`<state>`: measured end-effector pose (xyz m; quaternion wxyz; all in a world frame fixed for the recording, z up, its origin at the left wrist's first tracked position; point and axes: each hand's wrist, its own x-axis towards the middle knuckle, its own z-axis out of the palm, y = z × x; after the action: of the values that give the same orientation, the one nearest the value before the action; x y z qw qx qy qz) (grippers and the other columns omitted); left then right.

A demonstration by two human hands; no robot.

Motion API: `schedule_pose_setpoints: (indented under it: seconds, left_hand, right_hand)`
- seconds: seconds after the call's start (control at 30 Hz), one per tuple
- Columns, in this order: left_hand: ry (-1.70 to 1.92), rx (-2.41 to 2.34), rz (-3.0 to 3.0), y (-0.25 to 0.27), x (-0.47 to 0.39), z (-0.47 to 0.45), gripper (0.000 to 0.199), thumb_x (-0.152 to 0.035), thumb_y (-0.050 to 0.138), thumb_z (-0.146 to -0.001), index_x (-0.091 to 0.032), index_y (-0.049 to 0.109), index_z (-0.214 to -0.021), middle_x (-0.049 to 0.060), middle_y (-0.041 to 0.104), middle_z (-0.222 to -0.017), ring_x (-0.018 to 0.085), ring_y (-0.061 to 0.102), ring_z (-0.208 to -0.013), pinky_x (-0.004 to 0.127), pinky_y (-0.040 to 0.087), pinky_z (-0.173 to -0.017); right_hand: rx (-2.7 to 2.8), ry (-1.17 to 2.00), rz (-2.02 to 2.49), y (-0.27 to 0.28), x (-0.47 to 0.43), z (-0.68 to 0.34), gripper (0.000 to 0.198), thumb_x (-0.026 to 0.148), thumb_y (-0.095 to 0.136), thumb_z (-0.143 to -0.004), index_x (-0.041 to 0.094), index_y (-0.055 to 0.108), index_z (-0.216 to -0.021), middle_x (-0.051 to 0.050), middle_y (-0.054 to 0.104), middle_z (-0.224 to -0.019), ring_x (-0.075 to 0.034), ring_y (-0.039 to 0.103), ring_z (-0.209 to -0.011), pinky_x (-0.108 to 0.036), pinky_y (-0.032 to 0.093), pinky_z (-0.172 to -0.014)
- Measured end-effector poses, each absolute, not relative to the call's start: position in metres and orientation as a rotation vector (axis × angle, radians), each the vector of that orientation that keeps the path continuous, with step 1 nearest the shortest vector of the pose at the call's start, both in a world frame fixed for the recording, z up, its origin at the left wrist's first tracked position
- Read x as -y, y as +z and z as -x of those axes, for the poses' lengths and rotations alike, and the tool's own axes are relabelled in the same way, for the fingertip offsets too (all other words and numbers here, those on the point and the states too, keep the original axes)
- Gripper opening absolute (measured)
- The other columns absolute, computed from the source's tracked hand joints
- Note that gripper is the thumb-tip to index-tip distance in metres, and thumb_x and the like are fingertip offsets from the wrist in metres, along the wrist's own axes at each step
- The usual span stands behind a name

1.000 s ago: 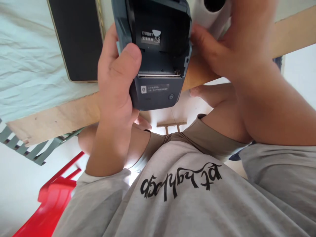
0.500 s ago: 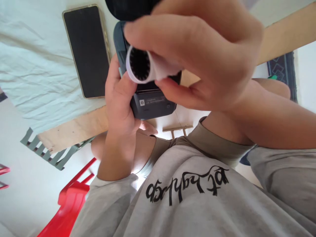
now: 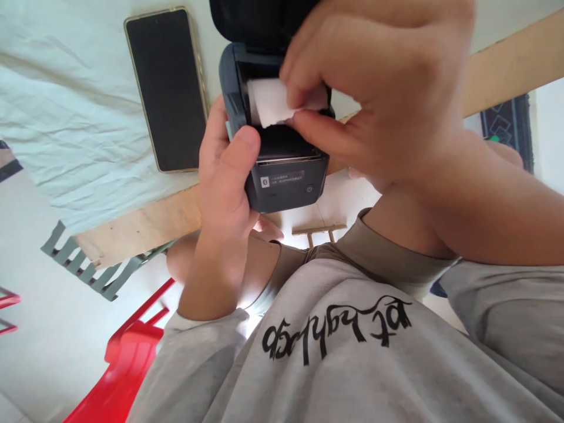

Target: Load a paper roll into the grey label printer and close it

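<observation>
A dark grey-blue label printer (image 3: 286, 191) with its black lid (image 3: 247, 26) swung up is held at its left side by my left hand (image 3: 231, 170), the thumb along the near left rim. Inside the printer's bay lies a white paper roll (image 3: 271, 103), set crosswise. My right hand (image 3: 374, 100) reaches in from the right, its thumb and fingers pinching the roll's paper near the right end. That hand covers the right part of the bay and some of the lid.
A phone (image 3: 170, 91) with a dark screen lies on the pale cloth (image 3: 88, 117) left of the printer. A wooden board edge (image 3: 145, 220) runs along the cloth's near side. Lower left are a red plastic chair (image 3: 127, 358) and a grey-green slatted piece (image 3: 83, 264).
My right hand has lowered the paper roll from above the printer into its bay. The roll's open end no longer faces the camera. The printer sits slightly further right in view.
</observation>
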<state>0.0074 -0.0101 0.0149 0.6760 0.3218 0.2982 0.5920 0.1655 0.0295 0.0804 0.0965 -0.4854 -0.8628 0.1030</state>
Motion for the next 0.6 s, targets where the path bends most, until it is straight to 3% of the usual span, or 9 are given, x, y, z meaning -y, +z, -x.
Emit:
schedule_pose_setpoints:
  seconds: [0.13, 0.2, 0.37, 0.43, 0.5, 0.6]
  left_hand:
    - [1.332, -0.666, -0.738, 0.017, 0.011, -0.007, 0.021, -0.032, 0.055, -0.083, -0.023, 0.059, -0.1, 0.0, 0.069, -0.094, 0.013, 0.064, -0.101, 0.027, 0.05, -0.096]
    - [1.335, -0.65, -0.758, 0.017, 0.011, -0.008, 0.022, -0.031, 0.054, -0.083, -0.022, 0.059, -0.102, 0.0, 0.068, -0.097, 0.012, 0.064, -0.1, 0.026, 0.049, -0.095]
    - [1.339, -0.604, -0.841, 0.014, 0.008, -0.006, 0.024, -0.043, 0.057, -0.08, -0.019, 0.06, -0.084, 0.001, 0.06, -0.078, 0.011, 0.061, -0.085, 0.026, 0.049, -0.086]
    - [1.354, -0.589, -0.873, 0.01, 0.007, -0.005, 0.03, -0.045, 0.062, -0.075, -0.022, 0.059, -0.094, 0.001, 0.063, -0.092, 0.013, 0.061, -0.093, 0.027, 0.049, -0.091]
    - [1.356, -0.575, -0.936, 0.004, 0.006, -0.003, 0.049, -0.042, 0.07, -0.069, -0.03, 0.053, -0.113, -0.001, 0.06, -0.12, 0.015, 0.058, -0.112, 0.027, 0.049, -0.096]
    - [1.317, -0.668, -1.015, -0.002, 0.004, 0.001, 0.064, -0.033, 0.074, -0.066, -0.037, 0.046, -0.124, -0.004, 0.052, -0.135, 0.016, 0.057, -0.115, 0.024, 0.053, -0.085]
  right_hand:
    - [2.641, 0.173, 1.384, 0.072, -0.032, -0.168, 0.037, 0.036, 0.026, -0.089, 0.025, 0.059, -0.102, 0.006, 0.057, -0.103, -0.007, 0.055, -0.1, -0.032, 0.044, -0.092]
    - [2.639, 0.194, 1.388, 0.071, -0.032, -0.168, 0.04, 0.037, 0.025, -0.089, 0.023, 0.061, -0.095, 0.005, 0.056, -0.104, -0.009, 0.054, -0.104, -0.033, 0.043, -0.093]
    - [2.604, 0.278, 1.238, 0.071, -0.023, -0.166, 0.059, 0.047, 0.011, -0.092, 0.021, 0.062, -0.079, 0.005, 0.058, -0.095, -0.004, 0.052, -0.102, -0.031, 0.041, -0.095]
    - [2.649, 0.351, 1.21, 0.068, -0.019, -0.166, 0.058, 0.046, 0.011, -0.092, 0.023, 0.062, -0.08, 0.007, 0.059, -0.092, -0.003, 0.051, -0.1, -0.032, 0.041, -0.094]
    - [2.718, 0.35, 1.153, 0.066, -0.018, -0.168, 0.051, 0.046, 0.016, -0.091, 0.026, 0.063, -0.085, 0.009, 0.06, -0.097, -0.004, 0.051, -0.101, -0.033, 0.042, -0.093]
    - [2.713, 0.256, 1.038, 0.068, -0.018, -0.177, 0.05, 0.057, 0.024, -0.086, 0.026, 0.063, -0.091, 0.009, 0.059, -0.106, -0.007, 0.052, -0.106, -0.036, 0.044, -0.096]
